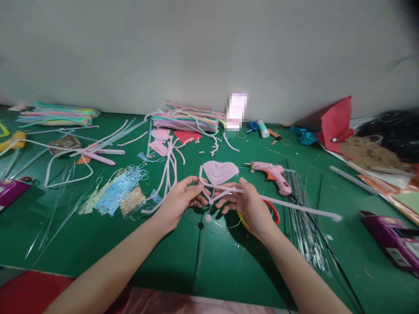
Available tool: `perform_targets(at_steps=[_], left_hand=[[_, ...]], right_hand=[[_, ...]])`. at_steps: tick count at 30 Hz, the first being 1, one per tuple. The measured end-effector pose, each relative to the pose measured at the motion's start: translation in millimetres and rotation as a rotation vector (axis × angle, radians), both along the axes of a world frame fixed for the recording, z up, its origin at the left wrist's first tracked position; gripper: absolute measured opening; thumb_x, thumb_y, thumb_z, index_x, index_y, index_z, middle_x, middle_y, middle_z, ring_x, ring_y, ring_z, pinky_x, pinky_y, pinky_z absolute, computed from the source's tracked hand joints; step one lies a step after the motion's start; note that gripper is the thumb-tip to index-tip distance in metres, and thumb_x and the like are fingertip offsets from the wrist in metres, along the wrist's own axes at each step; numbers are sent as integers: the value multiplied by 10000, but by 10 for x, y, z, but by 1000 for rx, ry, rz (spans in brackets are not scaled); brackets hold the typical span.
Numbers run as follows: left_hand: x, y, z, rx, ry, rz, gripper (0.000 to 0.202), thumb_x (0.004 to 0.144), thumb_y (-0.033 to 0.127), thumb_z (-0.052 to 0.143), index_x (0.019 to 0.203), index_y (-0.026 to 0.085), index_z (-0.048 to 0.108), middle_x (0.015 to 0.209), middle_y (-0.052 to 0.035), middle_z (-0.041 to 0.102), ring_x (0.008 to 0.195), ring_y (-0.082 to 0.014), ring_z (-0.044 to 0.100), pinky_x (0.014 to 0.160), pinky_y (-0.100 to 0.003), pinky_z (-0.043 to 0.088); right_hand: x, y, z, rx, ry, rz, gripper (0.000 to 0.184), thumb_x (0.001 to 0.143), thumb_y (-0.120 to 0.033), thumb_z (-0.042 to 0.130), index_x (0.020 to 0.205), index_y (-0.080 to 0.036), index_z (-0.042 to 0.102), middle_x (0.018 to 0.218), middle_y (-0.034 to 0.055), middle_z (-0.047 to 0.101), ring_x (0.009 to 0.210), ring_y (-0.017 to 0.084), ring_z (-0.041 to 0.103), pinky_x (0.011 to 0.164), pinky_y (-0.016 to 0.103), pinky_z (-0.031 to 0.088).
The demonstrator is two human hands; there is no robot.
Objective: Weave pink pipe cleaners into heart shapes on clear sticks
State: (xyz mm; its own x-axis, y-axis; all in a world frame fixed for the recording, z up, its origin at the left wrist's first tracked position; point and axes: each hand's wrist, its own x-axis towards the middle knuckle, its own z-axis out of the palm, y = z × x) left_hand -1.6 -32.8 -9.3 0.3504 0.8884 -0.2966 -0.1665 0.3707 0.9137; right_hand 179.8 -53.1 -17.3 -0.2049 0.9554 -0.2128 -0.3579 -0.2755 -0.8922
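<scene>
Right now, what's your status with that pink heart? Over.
Left hand, right hand: both holding pale pink strips. Pink heart: just beyond them. Close by: glue gun; red-and-yellow loop partly behind right hand.

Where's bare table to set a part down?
Front left: on the near side of the tassels and bead bag, left of the left forearm. Right: mostly bare between the wires and right-hand purple box.
Crowded: around the pink heart, with strips left, glue gun right; farther back, bundle and pink paper.
</scene>
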Motion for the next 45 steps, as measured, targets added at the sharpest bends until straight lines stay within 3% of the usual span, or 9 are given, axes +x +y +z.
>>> perform_targets(at_steps=[5,10,15,20,25,29,33,39,45], left_hand=[[-27,24,-29,-76,-28,37,177,851,281,597,967,149,620,749,5,599,589,-66,562,594,-192,462],[6,5,-2,33,44,111,158,835,253,589,959,158,609,769,-22,664,625,-94,603,565,-192,452],[32,-15,44,95,78,135,159,830,276,598,941,162,598,803,-45,696,686,-131,639,580,-217,483],[26,-12,40,100,79,141,207,839,344,611,927,157,594,856,-70,702,707,-139,641,575,-223,501],[28,-6,36,95,84,155,221,848,361,601,926,154,596,833,-63,688,700,-137,632,566,-222,505],[17,-8,31,103,50,120,207,840,350,622,925,161,609,787,-24,640,685,-115,605,565,-201,500],[4,-10,20,103,22,98,186,796,321,682,907,177,641,810,-3,607,689,-100,595,578,-193,504],[-11,4,-14,68,9,87,236,775,300,708,972,180,657,931,-53,693,861,-166,662,689,-243,534],[-22,7,-37,75,-15,74,289,752,266,744,995,160,630,919,-73,733,868,-177,686,739,-264,546]], right_hand=[[9,-1,33,16,-35,3,524,824,-623,479,886,-158,711,818,93,712,632,164,647,534,248,503],[-1,-7,39,60,-296,-151,564,785,-680,495,865,-158,690,752,71,681,637,174,626,552,267,485],[43,-38,2,190,-609,-331,488,864,-655,394,917,-225,619,741,28,612,661,180,577,585,284,455],[83,-41,34,230,-664,-440,411,883,-635,374,835,-262,540,595,-22,483,526,165,472,534,288,396],[45,-34,106,257,-548,-396,432,872,-614,428,717,-232,558,572,-16,512,525,146,456,512,272,367],[28,-41,115,222,-497,-318,303,813,-525,599,793,-223,588,679,17,654,579,149,530,530,264,400],[31,-45,111,203,-460,-275,300,756,-489,680,839,-213,597,736,35,713,537,130,544,504,251,415],[15,-51,64,189,-475,-206,293,733,-463,709,786,-196,600,722,46,713,557,137,570,499,240,399],[27,-51,34,275,-632,-232,244,741,-434,701,751,-201,630,672,18,647,606,152,558,547,260,391]])
